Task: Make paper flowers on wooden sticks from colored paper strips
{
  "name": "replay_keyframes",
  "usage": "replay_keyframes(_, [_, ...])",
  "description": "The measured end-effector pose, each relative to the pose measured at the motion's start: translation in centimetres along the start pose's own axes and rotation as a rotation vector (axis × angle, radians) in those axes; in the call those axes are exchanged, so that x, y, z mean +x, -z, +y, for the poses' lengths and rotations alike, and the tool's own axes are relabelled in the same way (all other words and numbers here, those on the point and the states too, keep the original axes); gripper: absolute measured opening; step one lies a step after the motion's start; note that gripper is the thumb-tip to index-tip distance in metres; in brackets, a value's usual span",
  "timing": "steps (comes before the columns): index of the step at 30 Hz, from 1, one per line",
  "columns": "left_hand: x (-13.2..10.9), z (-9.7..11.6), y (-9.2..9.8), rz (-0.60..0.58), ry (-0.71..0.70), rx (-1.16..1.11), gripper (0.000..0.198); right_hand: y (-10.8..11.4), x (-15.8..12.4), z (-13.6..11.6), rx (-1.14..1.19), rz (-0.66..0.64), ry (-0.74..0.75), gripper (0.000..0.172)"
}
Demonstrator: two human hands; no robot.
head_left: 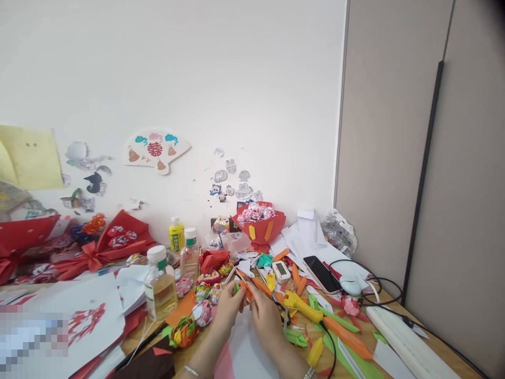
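Observation:
My left hand (228,308) and my right hand (266,316) meet low at the middle of the picture, above a crowded craft table (398,308). Together they pinch a small folded orange paper piece (248,287) with a bit of green at its left end. A thin white stick (231,275) slants up from the left fingers. Folded paper flowers (203,311) lie just left of my left hand. A yellow glue gun (302,307) rests right of my right hand, its black cord running down the table.
Clear bottles of yellowish liquid (161,287) stand at the left. A red paper bouquet (258,221) leans at the wall. A black phone (321,273), a white timer (281,271), orange and green paper strips (347,337), white sheets and cables fill the right side.

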State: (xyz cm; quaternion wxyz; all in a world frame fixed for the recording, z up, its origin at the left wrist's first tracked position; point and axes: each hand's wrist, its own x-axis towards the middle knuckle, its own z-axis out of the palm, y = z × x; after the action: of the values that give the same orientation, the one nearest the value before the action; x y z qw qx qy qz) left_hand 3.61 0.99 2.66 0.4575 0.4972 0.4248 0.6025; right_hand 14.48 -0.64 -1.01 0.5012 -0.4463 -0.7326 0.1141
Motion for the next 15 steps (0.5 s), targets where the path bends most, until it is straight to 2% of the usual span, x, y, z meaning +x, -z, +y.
replay_keyframes(4, [0.02, 0.0, -0.01, -0.021, 0.063, -0.111, 0.024, 0.35, 0.05, -0.64, -0.088, -0.061, 0.029, 0.047])
replay_keyframes(10, [-0.09, 0.06, 0.05, -0.041, 0.083, -0.193, 0.032, 0.37, 0.07, -1.01, -0.126, -0.041, 0.102, 0.045])
replay_keyframes(15, [0.01, -0.32, 0.04, -0.08, 0.078, -0.213, 0.036, -0.01, 0.11, -0.72, -0.157, -0.066, 0.023, 0.045])
